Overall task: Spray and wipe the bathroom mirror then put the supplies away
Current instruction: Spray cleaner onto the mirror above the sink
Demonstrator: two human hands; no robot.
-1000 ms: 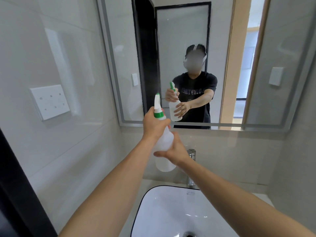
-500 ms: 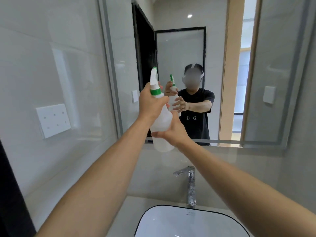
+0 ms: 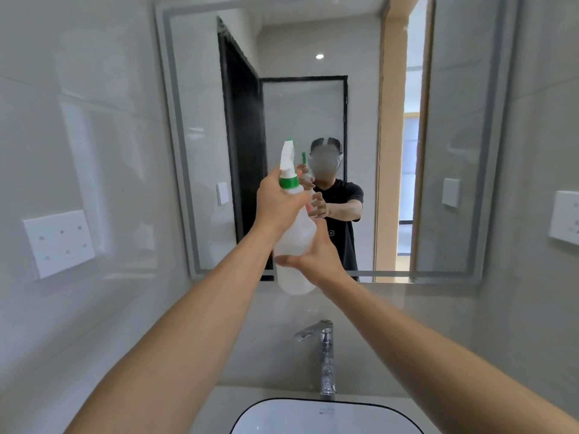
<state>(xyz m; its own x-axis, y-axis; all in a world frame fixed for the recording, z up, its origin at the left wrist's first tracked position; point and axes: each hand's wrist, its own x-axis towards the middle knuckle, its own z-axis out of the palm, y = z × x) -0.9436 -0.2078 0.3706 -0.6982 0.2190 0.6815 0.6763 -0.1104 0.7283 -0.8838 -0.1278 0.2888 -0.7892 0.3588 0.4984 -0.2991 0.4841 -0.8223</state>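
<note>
Before mirror [image 3: 454, 120], both hands [image 3: 279, 208] hold spray btl [image 3: 296, 239].

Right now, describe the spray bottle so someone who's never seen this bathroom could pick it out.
Start at the wall mirror above the faucet. In front of its lower middle, both hands hold the spray bottle: the left hand at the neck, the right hand under the body. It is the only translucent white object with a green collar.
</note>
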